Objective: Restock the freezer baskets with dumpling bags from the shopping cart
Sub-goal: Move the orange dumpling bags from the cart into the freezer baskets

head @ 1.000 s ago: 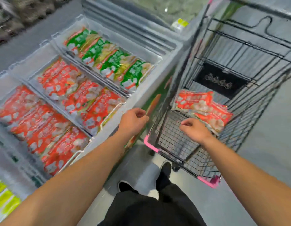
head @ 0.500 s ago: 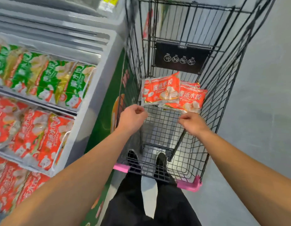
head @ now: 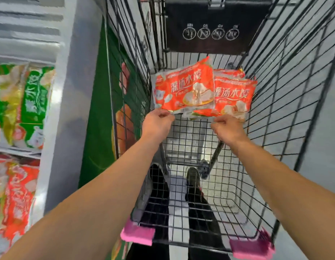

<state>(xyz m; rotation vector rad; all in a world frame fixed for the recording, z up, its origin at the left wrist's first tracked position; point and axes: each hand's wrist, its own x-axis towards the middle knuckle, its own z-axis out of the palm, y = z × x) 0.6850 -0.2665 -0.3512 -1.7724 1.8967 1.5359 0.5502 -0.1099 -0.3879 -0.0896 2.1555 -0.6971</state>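
Red-orange dumpling bags lie stacked in the black wire shopping cart (head: 286, 102). The top left dumpling bag (head: 183, 91) has its near edge at my left hand (head: 157, 122), whose curled fingers pinch that edge. A second dumpling bag (head: 236, 96) lies to the right, partly under the first; my right hand (head: 225, 128) grips its near edge with curled fingers. Both arms reach into the cart from its near end.
The open freezer (head: 69, 102) runs along the left, with green dumpling bags (head: 31, 102) in a far basket and red bags (head: 14, 196) in a nearer one. Pink corner guards (head: 137, 234) mark the cart's near rim. My shoes show through the cart floor.
My view has swung from the freezer to the cart and moved closer. Both hands have reached forward from the cart's middle to the near edges of the dumpling bags and taken hold.
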